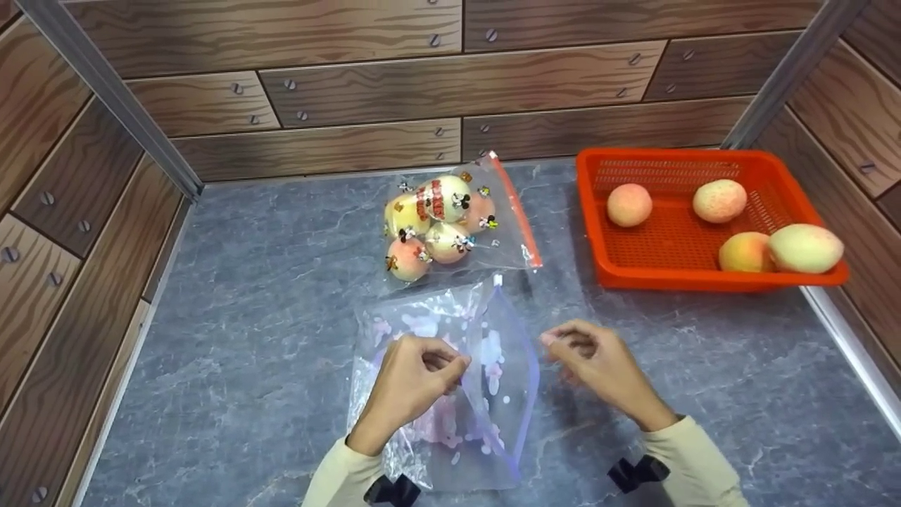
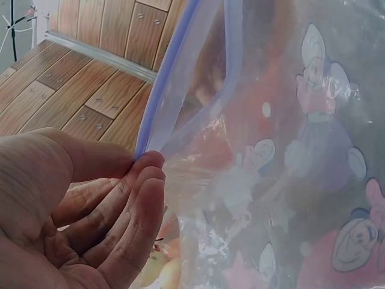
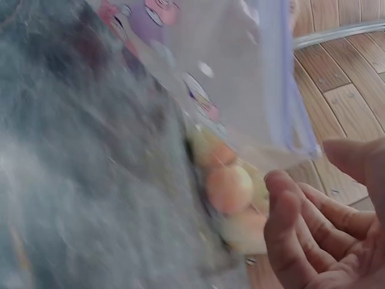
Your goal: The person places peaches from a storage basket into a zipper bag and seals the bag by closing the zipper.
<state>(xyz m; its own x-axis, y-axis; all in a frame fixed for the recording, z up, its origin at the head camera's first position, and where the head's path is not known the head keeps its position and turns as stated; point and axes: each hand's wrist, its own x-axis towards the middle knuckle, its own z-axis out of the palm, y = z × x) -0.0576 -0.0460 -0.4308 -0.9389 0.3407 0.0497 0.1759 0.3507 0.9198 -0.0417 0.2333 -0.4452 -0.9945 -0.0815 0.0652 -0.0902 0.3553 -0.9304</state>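
A clear zip bag (image 1: 493,440) with a purple zip edge and pink cartoon prints stands partly open at its mouth, in front of the person. The left hand (image 1: 415,373) pinches the near lip of that mouth; the left wrist view shows thumb and fingertips on the purple zip (image 2: 161,90). Right of the mouth, the right hand (image 1: 598,359) hovers with fingers loosely bent. In the right wrist view its thumb and fingers are apart with nothing between them, close to the zip's end. No fruit shows inside this bag.
Behind lies a second clear bag (image 1: 510,243) with a red zip, holding several peaches (image 1: 408,259). An orange plastic basket (image 1: 598,257) at the back right contains several more peaches (image 1: 628,205). Wood-patterned panels (image 1: 366,91) enclose the grey marbled tabletop (image 1: 260,338).
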